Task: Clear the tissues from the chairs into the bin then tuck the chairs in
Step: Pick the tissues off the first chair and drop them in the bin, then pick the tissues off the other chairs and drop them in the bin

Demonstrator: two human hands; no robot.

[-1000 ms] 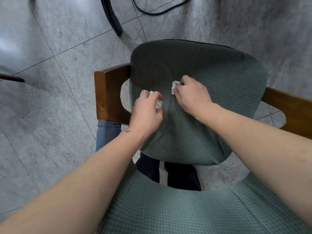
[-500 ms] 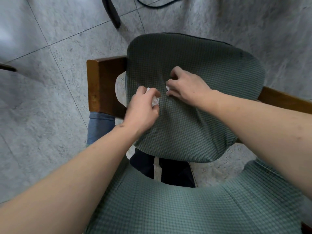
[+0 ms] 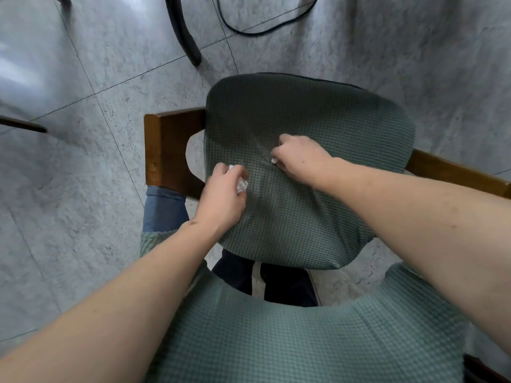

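Over the grey tiled floor (image 3: 83,189), my left hand (image 3: 221,200) grips a crumpled tissue (image 3: 242,185) near the green chair seat's (image 3: 318,111) left edge, my right hand (image 3: 301,158) pinching another tissue scrap (image 3: 274,161) mid-seat.

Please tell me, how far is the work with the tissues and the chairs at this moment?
Done: nothing is finished yet, and no bin is in view.
In hand: the left hand grips a crumpled tissue, and the right hand pinches a second tissue against the green chair seat.
Left: carry both tissues to the bin, check the other chairs, then tuck the chairs in.
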